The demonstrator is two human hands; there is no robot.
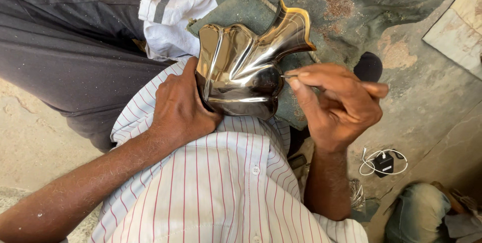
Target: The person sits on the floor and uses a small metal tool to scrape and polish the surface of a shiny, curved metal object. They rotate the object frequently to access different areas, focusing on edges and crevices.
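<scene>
Left grip: the left hand (178, 107) is closed around the near edge of a brass piece (241, 72), thumb up along its left side, pressing it against the striped shirt (216, 187).
Right grip: the right hand (341, 105) pinches a thin tool (289, 76) between thumb and forefinger, the other fingers curled in; the tool's tip touches the right flank of the brass piece.
Brass piece: polished, mirror-bright, with wavy folded walls and a flared, pointed lip at the upper right; it sits at the person's belly, tilted away, over a green cloth (351, 17).
Cloth: dusty green, crumpled, spread under and beyond the brass piece, with reddish grit on its far part.
White cloth: a white rag with a grey stripe (173, 14) lies just left of the brass piece, against dark trousers (65, 47).
Charger: a small black block with a white coiled cable (384, 162) lies on the floor, right of the right forearm.
Floor: bare, sandy and stained stone (432, 97); a flat slab (459, 27) at the upper right corner.
Lower right: a blue-grey bundle of cloth (419, 215), partly cut off.
</scene>
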